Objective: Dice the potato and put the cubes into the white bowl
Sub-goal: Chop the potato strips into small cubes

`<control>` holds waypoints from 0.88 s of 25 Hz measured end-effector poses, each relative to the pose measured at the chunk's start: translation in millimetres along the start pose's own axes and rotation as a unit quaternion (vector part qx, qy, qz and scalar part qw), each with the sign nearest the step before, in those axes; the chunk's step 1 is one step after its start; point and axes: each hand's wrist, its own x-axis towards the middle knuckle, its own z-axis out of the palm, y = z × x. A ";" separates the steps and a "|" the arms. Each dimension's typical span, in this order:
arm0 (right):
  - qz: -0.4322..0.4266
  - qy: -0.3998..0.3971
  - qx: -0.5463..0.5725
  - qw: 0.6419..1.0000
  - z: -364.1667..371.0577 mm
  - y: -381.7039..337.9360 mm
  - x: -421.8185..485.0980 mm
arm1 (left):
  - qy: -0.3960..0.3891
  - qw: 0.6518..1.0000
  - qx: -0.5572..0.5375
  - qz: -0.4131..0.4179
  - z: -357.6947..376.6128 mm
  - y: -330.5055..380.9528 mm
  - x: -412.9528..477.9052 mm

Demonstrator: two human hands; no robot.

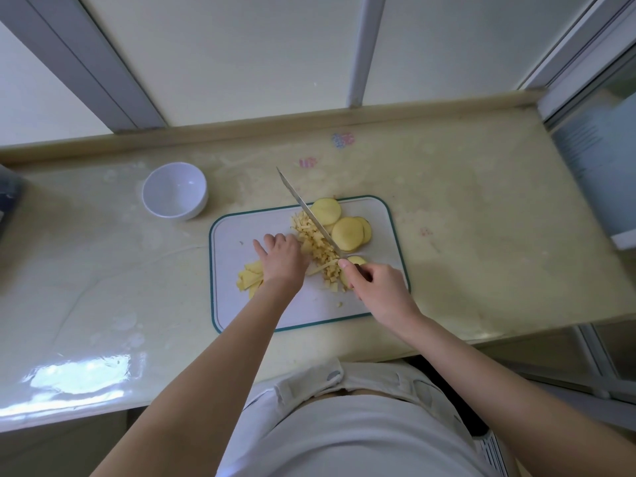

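A pile of small potato cubes [318, 246] lies in the middle of the white cutting board [241, 228]. Round potato slices [347, 234] lie at the board's far right, and potato strips [249, 278] lie at its left edge. My right hand [377, 287] grips the handle of a knife [306, 211], whose blade slants up and left along the right side of the cube pile. My left hand [280, 258] rests on the board left of the cubes, fingers curled down beside them. The empty white bowl [175, 191] stands on the counter, left of the board.
The pale yellow counter [481, 218] ends at a wall ledge behind and at an edge to the right. A dark object [8, 197] stands at the far left edge. A translucent container [599, 173] sits off the counter's right end.
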 end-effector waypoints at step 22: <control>0.005 -0.006 0.021 1.000 3.8 -0.5 3.3 | 0.058 0.979 0.117 0.158 -18.0 -38.2 -28.4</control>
